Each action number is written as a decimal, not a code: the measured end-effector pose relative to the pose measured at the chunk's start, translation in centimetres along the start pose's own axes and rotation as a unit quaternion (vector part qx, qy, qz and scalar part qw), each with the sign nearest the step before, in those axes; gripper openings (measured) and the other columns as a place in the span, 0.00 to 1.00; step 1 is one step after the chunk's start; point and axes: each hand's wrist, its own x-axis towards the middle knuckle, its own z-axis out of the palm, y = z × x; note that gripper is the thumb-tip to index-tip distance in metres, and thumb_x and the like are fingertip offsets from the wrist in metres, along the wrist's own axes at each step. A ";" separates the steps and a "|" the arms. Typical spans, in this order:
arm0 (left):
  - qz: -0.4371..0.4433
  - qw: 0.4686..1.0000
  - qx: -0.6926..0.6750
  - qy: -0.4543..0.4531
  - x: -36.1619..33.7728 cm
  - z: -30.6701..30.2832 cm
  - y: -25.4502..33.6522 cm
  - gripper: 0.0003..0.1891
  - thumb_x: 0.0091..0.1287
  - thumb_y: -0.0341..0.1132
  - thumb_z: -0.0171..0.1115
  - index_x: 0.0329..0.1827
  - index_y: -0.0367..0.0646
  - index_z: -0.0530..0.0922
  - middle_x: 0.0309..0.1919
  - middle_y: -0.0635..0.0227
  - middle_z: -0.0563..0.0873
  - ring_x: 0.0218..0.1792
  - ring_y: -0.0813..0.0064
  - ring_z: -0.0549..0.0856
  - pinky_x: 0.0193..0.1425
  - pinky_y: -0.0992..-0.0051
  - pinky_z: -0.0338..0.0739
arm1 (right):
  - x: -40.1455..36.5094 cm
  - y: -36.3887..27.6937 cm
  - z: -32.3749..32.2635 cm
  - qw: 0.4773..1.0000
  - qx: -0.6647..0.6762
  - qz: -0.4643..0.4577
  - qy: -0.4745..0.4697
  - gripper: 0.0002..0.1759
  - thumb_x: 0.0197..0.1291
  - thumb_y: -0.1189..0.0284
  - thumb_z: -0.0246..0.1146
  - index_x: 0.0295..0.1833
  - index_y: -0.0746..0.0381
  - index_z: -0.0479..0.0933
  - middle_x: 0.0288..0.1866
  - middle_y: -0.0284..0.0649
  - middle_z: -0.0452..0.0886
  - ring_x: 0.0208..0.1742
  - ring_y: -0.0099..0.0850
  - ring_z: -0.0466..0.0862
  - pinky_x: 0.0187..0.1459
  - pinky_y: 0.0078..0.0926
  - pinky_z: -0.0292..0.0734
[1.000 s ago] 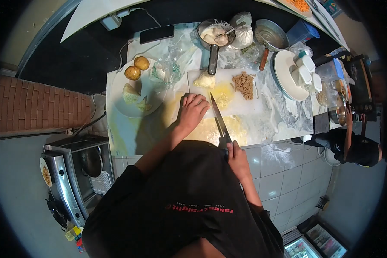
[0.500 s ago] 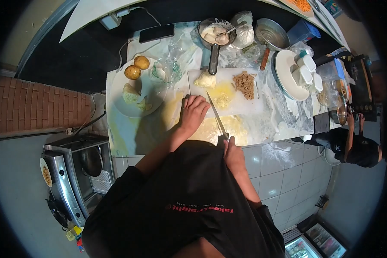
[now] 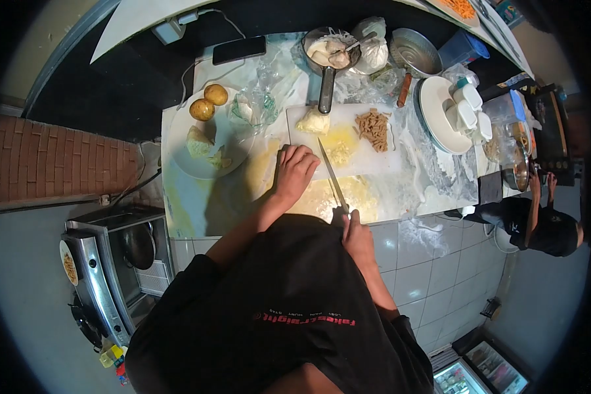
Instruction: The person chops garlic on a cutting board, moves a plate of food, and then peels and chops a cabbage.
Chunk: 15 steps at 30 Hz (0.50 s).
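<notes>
My right hand [image 3: 358, 238] grips the handle of a long kitchen knife [image 3: 331, 173]. Its blade points away from me across the white cutting board [image 3: 391, 163]. Just left of the blade, my left hand [image 3: 297, 173] rests on the board's near left part with curled fingers; whatever lies under them is hidden. Right of the blade is a small heap of finely chopped pale yellow food [image 3: 339, 153] in a wet yellow patch. A larger pale yellow lump [image 3: 314, 122] sits near the knife tip. Brown cut strips [image 3: 373, 129] are piled at the board's right.
A plate [image 3: 180, 157] with potatoes [image 3: 202, 109] and cabbage pieces [image 3: 199, 142] stands left. Behind the board are a pan [image 3: 328, 84] of white food, a plastic bag [image 3: 372, 52] and a metal bowl [image 3: 416, 54]. Stacked plates [image 3: 433, 108] stand right. Another person [image 3: 548, 226] works far right.
The knife's tip has shifted very slightly to the right. My left hand stays in almost the same place, and the food piles look unchanged.
</notes>
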 end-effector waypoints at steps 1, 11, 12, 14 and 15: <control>-0.001 1.000 0.000 0.003 0.0 -0.1 0.0 0.03 0.61 0.31 0.70 0.36 0.46 0.83 0.38 0.72 0.81 0.46 0.65 0.78 0.52 0.65 0.69 | -0.1 -0.3 -0.1 1.000 0.010 0.000 -0.007 0.17 0.78 0.59 0.50 0.49 0.64 0.66 0.25 0.63 0.81 0.31 0.66 0.83 0.31 0.61 0.78; 0.000 1.000 -0.006 0.004 -0.1 0.1 0.0 0.04 0.60 0.30 0.70 0.36 0.46 0.83 0.38 0.71 0.82 0.45 0.64 0.78 0.51 0.65 0.69 | 0.2 -0.4 0.0 1.000 -0.004 -0.008 -0.014 0.17 0.78 0.59 0.50 0.50 0.64 0.66 0.26 0.63 0.82 0.32 0.66 0.83 0.32 0.62 0.78; 0.002 1.000 -0.005 0.003 -0.1 0.1 0.0 0.04 0.60 0.30 0.70 0.36 0.46 0.83 0.38 0.71 0.82 0.45 0.64 0.78 0.51 0.65 0.69 | 0.4 -0.4 0.1 1.000 -0.003 -0.007 -0.014 0.17 0.78 0.59 0.50 0.50 0.64 0.66 0.26 0.63 0.82 0.32 0.66 0.83 0.32 0.62 0.78; 0.005 1.000 -0.005 0.001 0.0 0.1 0.1 0.04 0.60 0.30 0.70 0.36 0.46 0.83 0.38 0.71 0.82 0.45 0.64 0.78 0.51 0.65 0.69 | 0.9 -0.5 0.2 1.000 -0.013 -0.007 -0.014 0.17 0.78 0.58 0.49 0.50 0.64 0.66 0.26 0.62 0.82 0.32 0.64 0.83 0.33 0.61 0.79; 0.005 1.000 -0.005 -0.001 0.0 0.1 0.1 0.04 0.60 0.30 0.70 0.36 0.46 0.83 0.38 0.72 0.82 0.45 0.65 0.78 0.51 0.65 0.69 | 1.1 -0.6 0.1 1.000 -0.013 -0.007 -0.013 0.17 0.78 0.58 0.49 0.50 0.64 0.66 0.26 0.62 0.82 0.32 0.64 0.83 0.33 0.61 0.79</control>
